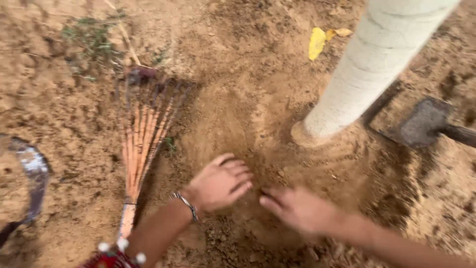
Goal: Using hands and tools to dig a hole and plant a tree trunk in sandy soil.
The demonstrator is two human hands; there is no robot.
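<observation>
Both hands lie flat on loose brown soil (258,124) low in the view, palms down and holding nothing. The left hand (220,182) sits toward 6 o'clock, fingers spread a little and pointing to about 2 o'clock, their tips pressed into the dirt; a metal bangle (187,204) rings its wrist. The right hand (297,208) is just beside it toward 5 o'clock, blurred, with fingers stretched out toward 9 o'clock so that the two sets of fingertips nearly meet without touching. The worked soil under them forms a shallow scooped patch reaching up toward 12 o'clock, to the foot of a pale, whitewashed tree trunk (372,64), which leans from its base near the centre up toward 1 o'clock. At 9 o'clock from the hands lies a small hand rake (144,134) with orange tines; its long axis runs nearly straight up and down the view, handle end near 7 o'clock and the fanned tines pointing toward 12 o'clock. A curved sickle blade (32,173) rests at the far 9 o'clock edge. A dark flat spade blade (424,121) lies at 3 o'clock, and a yellow leaf (317,42) at 1 o'clock.
</observation>
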